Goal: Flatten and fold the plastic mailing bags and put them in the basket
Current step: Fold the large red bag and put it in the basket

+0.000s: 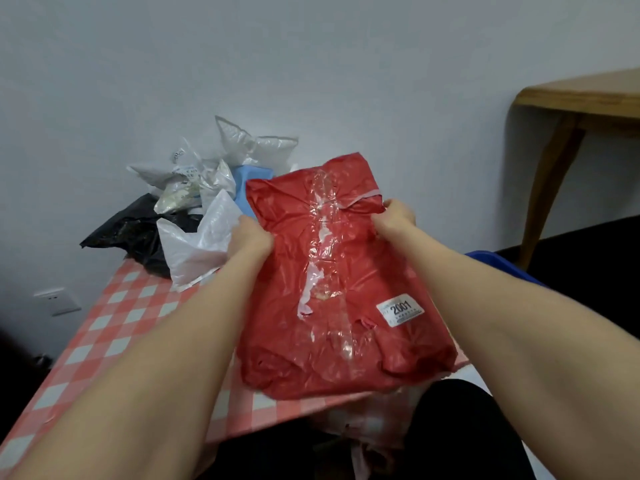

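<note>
Red plastic mailing bag (346, 278) held up in both hands over the near right part of the desk (114, 323), tilted with its top end away from the person; lower end crumpled and bulging by the desk's near edge, contact with the red-and-white checked cloth impossible to tell. Left hand (249, 237) gripping the bag's left edge in its upper half, fingers curled round behind the plastic. Right hand (394, 218) gripping the right edge near the top corner, fingers bent round the plastic. Down the bag's middle, a wrinkled strip of clear tape (325, 237); toward the lower right, a small white label (400, 310) printed "2001". At the desk's far end against the grey wall, a loose heap of other bags: a white bag (194, 247) just beside the left hand, a black bag (135, 230) at the far left corner, a blue bag (251, 178) behind the red one, pale translucent bags (249, 140) on top. Past the desk's right edge, the rim of a blue basket (498, 263), mostly hidden behind the right forearm. Further right, a wooden table (581, 98). Low on the wall, left of the desk, a white socket (57, 301).
</note>
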A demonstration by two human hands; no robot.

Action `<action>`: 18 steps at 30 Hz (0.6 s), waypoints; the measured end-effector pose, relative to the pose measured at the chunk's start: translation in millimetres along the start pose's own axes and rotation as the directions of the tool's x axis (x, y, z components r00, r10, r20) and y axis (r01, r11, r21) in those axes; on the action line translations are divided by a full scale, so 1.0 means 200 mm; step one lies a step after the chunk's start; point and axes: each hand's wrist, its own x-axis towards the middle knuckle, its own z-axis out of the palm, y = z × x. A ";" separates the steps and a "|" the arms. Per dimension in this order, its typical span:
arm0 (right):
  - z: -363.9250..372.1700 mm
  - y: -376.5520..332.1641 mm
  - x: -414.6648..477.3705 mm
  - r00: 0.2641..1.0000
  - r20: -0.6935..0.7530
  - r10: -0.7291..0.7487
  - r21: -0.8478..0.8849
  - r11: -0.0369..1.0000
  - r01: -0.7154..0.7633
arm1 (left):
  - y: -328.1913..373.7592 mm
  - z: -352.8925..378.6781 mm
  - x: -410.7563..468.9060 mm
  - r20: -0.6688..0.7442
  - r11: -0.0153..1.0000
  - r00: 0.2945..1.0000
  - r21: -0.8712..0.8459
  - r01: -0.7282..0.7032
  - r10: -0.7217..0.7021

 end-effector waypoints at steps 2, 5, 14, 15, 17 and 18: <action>0.05 0.00 -0.04 0.998 0.028 -0.063 -0.084 0.994 0.065 | 0.00 0.02 -0.05 -0.005 0.992 0.997 0.108 -0.070 0.071; 0.09 0.06 -0.15 0.965 0.208 -0.161 -0.325 0.919 0.224 | -0.02 0.10 -0.17 0.119 0.912 0.940 0.233 -0.339 0.319; 0.13 0.26 -0.39 0.868 0.492 0.067 -0.624 0.722 0.298 | -0.21 0.27 -0.40 0.493 0.821 0.854 0.409 -0.398 0.169; 0.14 0.27 -0.39 0.873 0.483 0.067 -0.632 0.717 0.295 | -0.22 0.28 -0.40 0.484 0.818 0.858 0.414 -0.398 0.172; 0.15 0.29 -0.39 0.881 0.469 0.064 -0.645 0.706 0.292 | -0.22 0.29 -0.41 0.477 0.812 0.861 0.423 -0.401 0.177; 0.15 0.29 -0.39 0.884 0.464 0.061 -0.649 0.702 0.292 | -0.22 0.29 -0.41 0.476 0.811 0.862 0.427 -0.401 0.176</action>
